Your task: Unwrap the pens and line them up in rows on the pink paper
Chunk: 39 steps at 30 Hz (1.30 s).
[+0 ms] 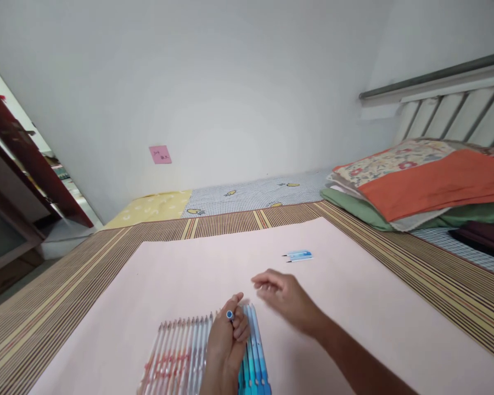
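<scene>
My left hand (229, 337) is closed round a blue pen, whose round end (229, 315) points up out of the fist; its rest is hidden by the fingers. Under and beside this hand lies a row of several pens: clear ones with reddish print (170, 354) to the left, blue and turquoise ones (255, 351) to the right. My right hand (286, 299) hovers above the pale sheet, right of the left hand, slightly blurred. Its fingers reach leftward, loosely bent, and nothing shows in them. Beyond it lie two slim white pieces with dark points (300, 259) and a blue cap-like part (302, 254).
The pale pink sheet (189, 269) covers much of a striped mat (94, 274). Folded bedding with an orange band (428, 181) is piled at the right, near a radiator (456, 115). A pink note (160, 154) is on the wall. At the far left stands a dark red door frame (28, 148).
</scene>
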Motion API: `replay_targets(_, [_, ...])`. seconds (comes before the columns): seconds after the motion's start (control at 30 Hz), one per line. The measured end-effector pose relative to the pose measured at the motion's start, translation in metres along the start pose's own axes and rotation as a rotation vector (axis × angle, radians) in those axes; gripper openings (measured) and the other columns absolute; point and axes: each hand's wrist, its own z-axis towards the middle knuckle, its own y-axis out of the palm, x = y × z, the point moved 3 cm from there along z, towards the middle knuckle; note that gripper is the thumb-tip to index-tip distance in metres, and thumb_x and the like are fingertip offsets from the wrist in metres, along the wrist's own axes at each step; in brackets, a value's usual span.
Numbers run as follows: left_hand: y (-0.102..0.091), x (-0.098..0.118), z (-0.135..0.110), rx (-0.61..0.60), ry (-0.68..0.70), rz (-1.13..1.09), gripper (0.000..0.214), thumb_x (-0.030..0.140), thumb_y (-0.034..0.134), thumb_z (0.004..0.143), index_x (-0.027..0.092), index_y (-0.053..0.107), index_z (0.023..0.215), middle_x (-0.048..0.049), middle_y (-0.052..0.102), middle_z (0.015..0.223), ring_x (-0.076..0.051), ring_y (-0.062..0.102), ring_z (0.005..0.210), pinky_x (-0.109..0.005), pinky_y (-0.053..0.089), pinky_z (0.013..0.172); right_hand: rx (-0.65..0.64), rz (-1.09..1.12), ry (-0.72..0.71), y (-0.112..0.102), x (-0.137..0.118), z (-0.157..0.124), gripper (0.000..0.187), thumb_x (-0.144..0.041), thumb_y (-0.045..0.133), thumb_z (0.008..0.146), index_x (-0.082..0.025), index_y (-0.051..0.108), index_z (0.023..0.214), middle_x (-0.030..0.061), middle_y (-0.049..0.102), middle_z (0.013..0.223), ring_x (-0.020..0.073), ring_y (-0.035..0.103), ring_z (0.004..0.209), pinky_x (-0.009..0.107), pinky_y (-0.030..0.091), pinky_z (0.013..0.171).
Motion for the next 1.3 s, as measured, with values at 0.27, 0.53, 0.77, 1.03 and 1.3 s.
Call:
replay_targets(0.27, [0.006, -0.009, -0.004, 0.004, 0.012, -0.023, 0.029, 0.017, 0.079, 0.07, 0.016, 0.052, 0.058, 0.0092, 0.035, 0.044, -0.002, 0.025, 0.035, -0.015, 0.016, 0.036, 0.021, -0.03, -0.188, 0.062, -0.017, -0.03, 0.023, -0.007, 0.059, 0.079, -0.024, 0.07, 0.088, 0.0024, 0.07, 0.098, 0.0198, 0.063, 0.098, 0.032, 0.048, 0.089])
replay_targets(0.53, [0.015, -0.017, -0.012, -0.086, -0.089, 0.172, 0.04, 0.046, 0.075, 0.085, 0.01, 0.069, 0.101, -0.0076, 0.069, 0.069, -0.008, 0.05, 0.044, -0.018, 0.037, 0.043, 0.182, 0.212, 0.158, 0.0, 0.037, -0.028, 0.028, -0.048, 0.059, 0.09, -0.02, 0.061, 0.089, -0.0002, 0.064, 0.068, 0.015, 0.057, 0.059, 0.027, 0.043, 0.058])
replay_targets(0.77, [0.009, -0.008, -0.011, -0.034, 0.036, 0.112, 0.022, 0.03, 0.069, 0.091, 0.009, 0.071, 0.098, -0.0054, 0.066, 0.069, -0.008, 0.05, 0.049, -0.016, 0.043, 0.046, 0.334, -0.563, 0.14, -0.114, 0.09, -0.009, 0.016, -0.036, 0.052, 0.094, -0.023, 0.062, 0.091, 0.0018, 0.067, 0.082, 0.0177, 0.058, 0.068, 0.029, 0.038, 0.064])
replay_targets(1.03, [0.013, -0.003, -0.014, -0.006, 0.011, 0.155, 0.022, 0.024, 0.059, 0.097, 0.006, 0.072, 0.1, -0.0044, 0.064, 0.069, -0.007, 0.049, 0.049, -0.016, 0.043, 0.046, 0.122, -1.321, 0.113, -0.13, 0.11, 0.023, 0.029, -0.007, 0.039, 0.098, -0.019, 0.066, 0.098, 0.0092, 0.068, 0.103, 0.0221, 0.062, 0.093, 0.032, 0.034, 0.08])
replay_targets(1.3, [0.014, -0.002, -0.013, 0.004, 0.012, 0.168, 0.022, 0.024, 0.058, 0.098, 0.007, 0.073, 0.098, -0.005, 0.064, 0.069, -0.008, 0.05, 0.051, -0.016, 0.043, 0.047, 0.291, -1.276, 0.13, -0.138, 0.125, 0.02, 0.024, -0.007, 0.045, 0.095, -0.018, 0.062, 0.107, 0.0104, 0.065, 0.109, 0.0229, 0.061, 0.094, 0.033, 0.037, 0.08])
